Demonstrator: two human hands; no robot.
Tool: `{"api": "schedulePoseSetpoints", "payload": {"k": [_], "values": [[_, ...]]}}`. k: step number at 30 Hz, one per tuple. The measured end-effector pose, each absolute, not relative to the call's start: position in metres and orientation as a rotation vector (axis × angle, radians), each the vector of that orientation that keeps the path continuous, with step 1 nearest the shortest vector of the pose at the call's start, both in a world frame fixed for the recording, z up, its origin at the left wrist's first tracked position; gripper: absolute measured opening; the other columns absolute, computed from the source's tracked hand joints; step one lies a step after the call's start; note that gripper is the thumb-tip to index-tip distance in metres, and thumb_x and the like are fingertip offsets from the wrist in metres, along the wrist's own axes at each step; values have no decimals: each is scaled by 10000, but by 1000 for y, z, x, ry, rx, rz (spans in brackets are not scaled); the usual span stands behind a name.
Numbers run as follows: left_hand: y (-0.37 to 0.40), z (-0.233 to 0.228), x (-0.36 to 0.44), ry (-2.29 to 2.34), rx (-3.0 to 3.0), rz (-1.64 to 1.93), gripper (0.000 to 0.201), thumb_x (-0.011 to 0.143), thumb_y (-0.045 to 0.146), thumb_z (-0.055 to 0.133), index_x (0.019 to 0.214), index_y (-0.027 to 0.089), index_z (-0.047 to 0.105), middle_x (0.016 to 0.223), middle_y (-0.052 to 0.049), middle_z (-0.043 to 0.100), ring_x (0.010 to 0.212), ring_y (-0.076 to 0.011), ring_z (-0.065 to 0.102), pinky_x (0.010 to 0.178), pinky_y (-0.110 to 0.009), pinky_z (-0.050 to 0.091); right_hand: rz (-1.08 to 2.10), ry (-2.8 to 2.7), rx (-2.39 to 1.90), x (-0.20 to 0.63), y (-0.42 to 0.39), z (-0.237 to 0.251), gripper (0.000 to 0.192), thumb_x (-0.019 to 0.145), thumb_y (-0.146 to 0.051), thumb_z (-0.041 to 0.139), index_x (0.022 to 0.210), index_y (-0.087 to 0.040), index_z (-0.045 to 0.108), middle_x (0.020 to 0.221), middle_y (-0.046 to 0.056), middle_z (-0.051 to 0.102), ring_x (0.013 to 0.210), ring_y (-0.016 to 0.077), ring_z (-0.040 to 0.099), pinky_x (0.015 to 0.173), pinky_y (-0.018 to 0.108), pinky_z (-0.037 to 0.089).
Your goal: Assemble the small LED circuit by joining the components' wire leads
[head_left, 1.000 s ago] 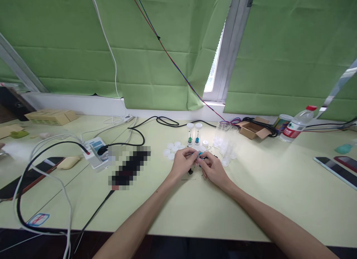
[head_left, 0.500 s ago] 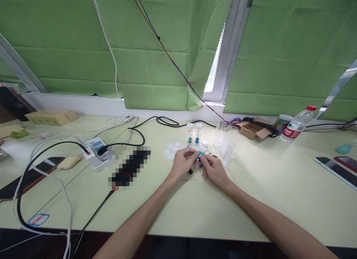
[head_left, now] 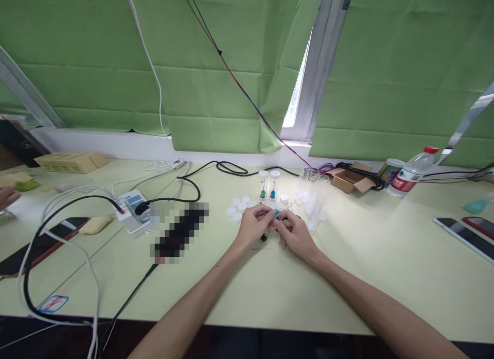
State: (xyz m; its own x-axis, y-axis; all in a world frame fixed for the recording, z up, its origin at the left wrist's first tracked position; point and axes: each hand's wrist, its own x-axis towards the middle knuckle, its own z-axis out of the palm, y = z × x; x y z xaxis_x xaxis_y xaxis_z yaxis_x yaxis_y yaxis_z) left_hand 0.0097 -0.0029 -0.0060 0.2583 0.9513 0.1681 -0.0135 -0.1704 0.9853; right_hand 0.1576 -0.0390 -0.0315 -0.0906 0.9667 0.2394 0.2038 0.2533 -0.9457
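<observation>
My left hand and my right hand meet over the table, fingertips pinched together around a small blue part. Most of that part is covered by the fingers, so its kind does not show. A small black piece lies under my left hand. Just beyond the hands stand two clear capped tubes, one with a green-based item inside and the other with a blue-based item. White round caps lie to the left of them, and clear tubes stand at the right.
A white power strip with cables sits at the left, near a phone. To the right are an open cardboard box, a water bottle and another phone. Another person's hand shows at the far left edge.
My right fingers have shifted slightly left and closed further over the blue part, covering more of it. The other person's hand has come further into view at the far left.
</observation>
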Motion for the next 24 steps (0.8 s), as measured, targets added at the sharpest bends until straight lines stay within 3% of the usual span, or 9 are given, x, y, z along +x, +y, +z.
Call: {"api": "schedulePoseSetpoints", "payload": {"k": [9,17,24], "values": [[-3,-6,10,921,1448,1108,216,741,380,685,717,167,662,676,-31,662,543,-141,598,585,-284,502,955,-1528,-1124,157,-40,-30,323,927,-523,493,812,-225,539,408,-74,464,338,121,419,403,254,386],[-5,-4,10,973,1466,1084,239,738,403,676,717,164,665,549,-1,576,450,-108,499,450,-243,403,925,-1538,-1132,157,-38,-31,412,936,-558,453,721,-219,545,401,-62,450,334,122,428,407,254,389],[-3,-5,10,955,1437,1094,248,734,405,679,712,159,661,569,-16,596,471,-114,515,473,-248,415,907,-1536,-1157,157,-38,-30,427,950,-547,428,716,-213,556,408,-56,456,340,122,435,414,254,397]]}}
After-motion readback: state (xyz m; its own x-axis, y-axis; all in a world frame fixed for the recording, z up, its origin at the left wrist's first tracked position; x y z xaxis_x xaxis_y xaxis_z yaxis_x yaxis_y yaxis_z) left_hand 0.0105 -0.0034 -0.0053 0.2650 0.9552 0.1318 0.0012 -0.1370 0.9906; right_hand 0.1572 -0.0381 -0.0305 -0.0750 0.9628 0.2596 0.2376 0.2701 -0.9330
